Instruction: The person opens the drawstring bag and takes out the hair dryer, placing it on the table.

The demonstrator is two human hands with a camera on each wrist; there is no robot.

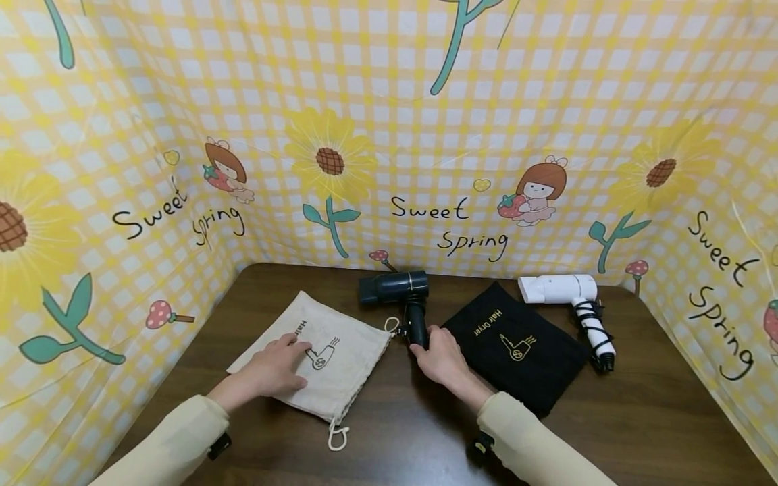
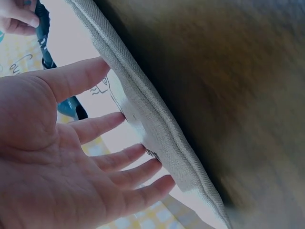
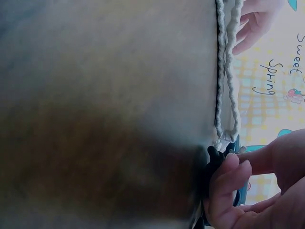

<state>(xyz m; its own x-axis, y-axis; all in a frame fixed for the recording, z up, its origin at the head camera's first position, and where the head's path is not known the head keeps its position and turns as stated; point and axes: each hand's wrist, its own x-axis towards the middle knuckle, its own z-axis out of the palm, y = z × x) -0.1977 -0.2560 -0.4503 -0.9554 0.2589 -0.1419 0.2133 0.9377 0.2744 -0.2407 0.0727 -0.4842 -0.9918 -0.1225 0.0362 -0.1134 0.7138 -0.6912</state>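
A cream drawstring bag printed with a hair dryer drawing lies flat on the table's left part. My left hand rests on it, fingers spread, the tips touching the cloth in the left wrist view. Its gathered mouth faces right, with a cord loop at each end. By the upper loop lies a dark hair dryer, nozzle to the left. My right hand holds the lower part of its handle with curled fingers. A dark cord bunches at the handle in the right wrist view.
A black bag with gold lettering lies right of my right hand. Beyond it is a white hair dryer, its black cord wound round the handle. A yellow checked cloth surrounds the brown table at the back and sides.
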